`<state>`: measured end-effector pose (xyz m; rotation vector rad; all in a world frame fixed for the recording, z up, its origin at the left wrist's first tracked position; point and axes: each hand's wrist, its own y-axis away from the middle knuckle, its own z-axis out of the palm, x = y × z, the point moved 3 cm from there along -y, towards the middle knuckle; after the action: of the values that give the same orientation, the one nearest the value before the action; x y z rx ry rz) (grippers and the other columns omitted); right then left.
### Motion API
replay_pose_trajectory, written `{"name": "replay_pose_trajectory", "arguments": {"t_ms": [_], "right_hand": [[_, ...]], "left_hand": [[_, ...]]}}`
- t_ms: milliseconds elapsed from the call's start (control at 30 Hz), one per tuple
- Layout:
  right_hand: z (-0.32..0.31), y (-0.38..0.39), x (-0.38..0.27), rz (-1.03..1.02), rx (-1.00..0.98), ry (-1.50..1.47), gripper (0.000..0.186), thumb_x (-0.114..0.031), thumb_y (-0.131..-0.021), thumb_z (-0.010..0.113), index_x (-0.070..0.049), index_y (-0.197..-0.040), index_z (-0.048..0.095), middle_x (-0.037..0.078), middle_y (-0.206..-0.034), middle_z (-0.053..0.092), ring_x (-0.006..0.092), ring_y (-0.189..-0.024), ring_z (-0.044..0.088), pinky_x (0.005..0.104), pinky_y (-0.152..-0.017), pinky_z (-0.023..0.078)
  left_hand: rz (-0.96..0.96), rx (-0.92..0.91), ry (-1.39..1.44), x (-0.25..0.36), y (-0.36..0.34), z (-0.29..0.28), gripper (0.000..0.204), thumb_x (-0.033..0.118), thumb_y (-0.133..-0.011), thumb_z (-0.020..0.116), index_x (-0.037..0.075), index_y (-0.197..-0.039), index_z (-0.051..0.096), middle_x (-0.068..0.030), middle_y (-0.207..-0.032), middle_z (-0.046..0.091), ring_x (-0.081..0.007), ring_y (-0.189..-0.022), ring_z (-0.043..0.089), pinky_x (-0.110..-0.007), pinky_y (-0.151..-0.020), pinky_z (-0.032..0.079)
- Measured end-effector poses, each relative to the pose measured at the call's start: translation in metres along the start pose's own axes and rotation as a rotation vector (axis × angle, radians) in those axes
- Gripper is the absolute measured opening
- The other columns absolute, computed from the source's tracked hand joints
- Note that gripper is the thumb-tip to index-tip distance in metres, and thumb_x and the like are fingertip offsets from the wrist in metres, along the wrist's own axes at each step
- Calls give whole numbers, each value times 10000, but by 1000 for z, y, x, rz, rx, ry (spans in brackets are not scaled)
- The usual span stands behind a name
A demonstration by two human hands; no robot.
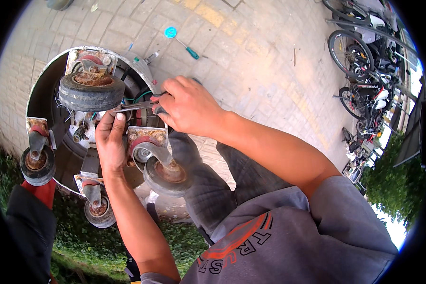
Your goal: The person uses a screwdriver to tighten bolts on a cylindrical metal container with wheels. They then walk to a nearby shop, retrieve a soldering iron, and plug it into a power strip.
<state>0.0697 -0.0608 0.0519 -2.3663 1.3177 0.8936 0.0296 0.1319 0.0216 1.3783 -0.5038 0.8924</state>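
Over the drum [45, 92], my left hand [111, 139] half curls beside a tool [137, 107], its hold unclear; my right hand [189, 104] grips the handles. Beyond the drum: a screwdriver [192, 53].

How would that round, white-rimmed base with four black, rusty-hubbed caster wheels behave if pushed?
The white-rimmed base probably wouldn't roll, since its black, rusty-hubbed caster wheels face upward. It may feel heavy, carrying four chunky wheels on pale metal mounting plates. Those wheels might turn stiffly, judging by the brown rust.

Drum [45, 87] int. part. hidden behind wheel [91, 97]; top-R bike [350, 18] cut off.
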Motion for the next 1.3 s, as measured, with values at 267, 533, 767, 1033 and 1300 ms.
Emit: {"name": "replay_pose_trajectory", "arguments": {"t_ms": [267,533,767,1033,1300], "right_hand": [[-3,-7,10,-94,12,59,207,-221,-678,724,-39,-762,671,79,-840,546,252,-813,552,364,-683,475],[2,2,7,-14,65,-36,207,-230,-670,743,-49,-739,669,55,-748,547,234,-691,573,352,-562,489],[5,17,5,151,85,-134,227,-267,-706,729,-50,-751,679,69,-718,549,259,-619,582,353,-511,474],[13,24,5,225,144,-192,255,-267,-716,734,-34,-766,642,76,-728,551,270,-610,567,361,-522,467],[19,30,4,309,132,-279,298,-298,-742,723,-29,-859,673,90,-760,578,273,-653,587,353,-557,477]], "left_hand": [[-7,-8,16,-5,-2,-3,204,132,-918,546,7,-1073,590,-9,-898,616,-77,-759,546,-220,-688,451],[-21,-64,-49,11,4,13,232,154,-903,576,-14,-1063,591,-43,-960,624,-104,-858,561,-251,-785,448],[184,38,-517,-4,-9,19,280,278,-863,658,9,-865,580,6,-726,562,-76,-664,467,-226,-617,406],[277,92,-745,11,-7,30,369,329,-825,689,-14,-771,563,-25,-618,523,-91,-587,428,-269,-525,388],[194,78,-790,8,-11,29,358,311,-822,697,-10,-753,555,-27,-633,547,-76,-598,445,-246,-531,393]]}}
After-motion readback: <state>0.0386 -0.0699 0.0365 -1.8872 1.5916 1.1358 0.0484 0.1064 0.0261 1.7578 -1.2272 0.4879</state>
